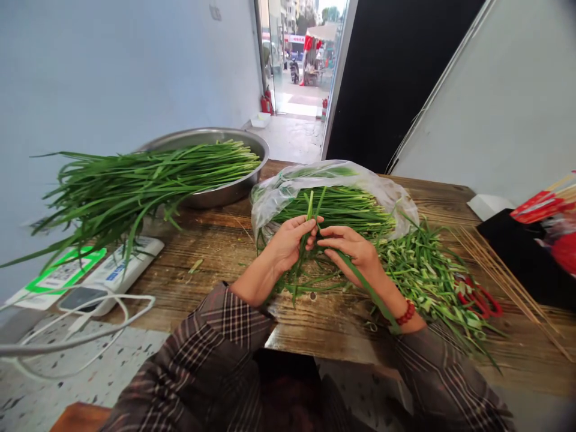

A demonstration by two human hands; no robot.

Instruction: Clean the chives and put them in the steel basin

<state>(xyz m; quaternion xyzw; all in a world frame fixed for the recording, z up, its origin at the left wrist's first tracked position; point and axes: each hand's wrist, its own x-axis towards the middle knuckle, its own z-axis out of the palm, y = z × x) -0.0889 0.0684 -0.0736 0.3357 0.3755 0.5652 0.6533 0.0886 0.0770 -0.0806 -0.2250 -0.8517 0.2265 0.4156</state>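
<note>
Several green chive stalks [310,205] are pinched in my left hand [291,240], their pale ends pointing up. My right hand [351,251] is close beside it, fingers closed around a long green leaf [371,291] that trails down along the wrist. Behind both hands, a clear plastic bag [265,210] lies open with a bunch of chives [346,207] in it. Loose trimmings [423,264] are heaped right of my right hand. At the left, a metal basin [229,193] bears a large bundle of chives [157,174] whose leaves hang over its rim.
Red-handled scissors [483,303] lie by the trimmings, with thin wooden sticks [513,285] and a black box [531,258] farther right. A white device [114,276] with cables and a green QR card [67,271] occupy the table's left edge.
</note>
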